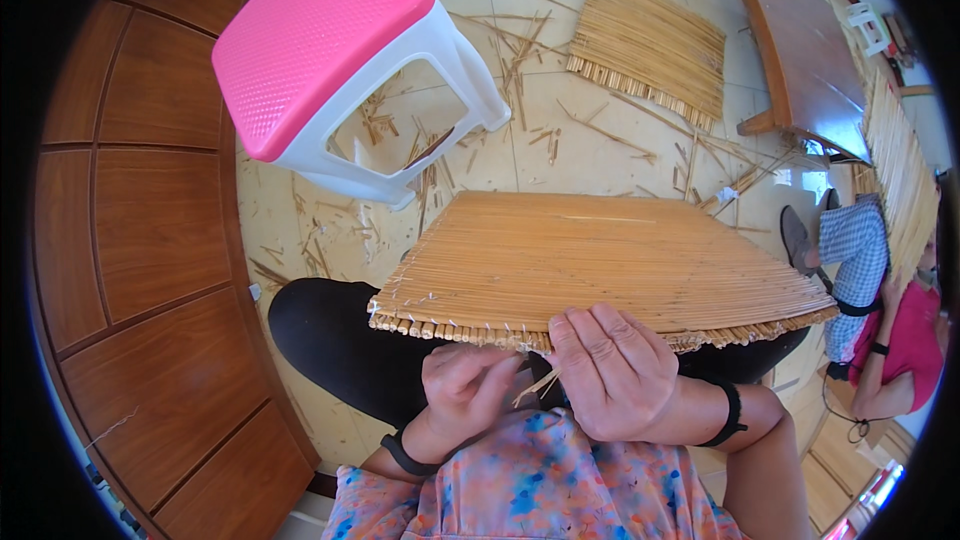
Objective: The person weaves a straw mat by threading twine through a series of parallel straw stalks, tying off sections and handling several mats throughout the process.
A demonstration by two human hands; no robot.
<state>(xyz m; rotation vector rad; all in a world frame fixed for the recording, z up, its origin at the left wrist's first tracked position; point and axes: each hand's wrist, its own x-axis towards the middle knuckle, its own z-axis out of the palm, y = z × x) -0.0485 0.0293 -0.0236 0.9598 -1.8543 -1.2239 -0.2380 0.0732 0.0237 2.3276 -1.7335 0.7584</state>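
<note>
A straw mat of tightly bound stalks lies across my lap, its near edge showing a row of cut ends and white stitches at the left. My right hand grips this near edge, fingers laid over the top and the thumb out of sight. Just left of it, my left hand is curled under the edge with its fingers drawn together. What those fingers pinch, if anything, is hidden. Several loose straw strands hang down between my two hands.
A pink-topped white stool stands at the far left beside wooden panels. Another straw mat lies on the tile floor among scattered straw. At right are a wooden bench and another person with a long straw mat.
</note>
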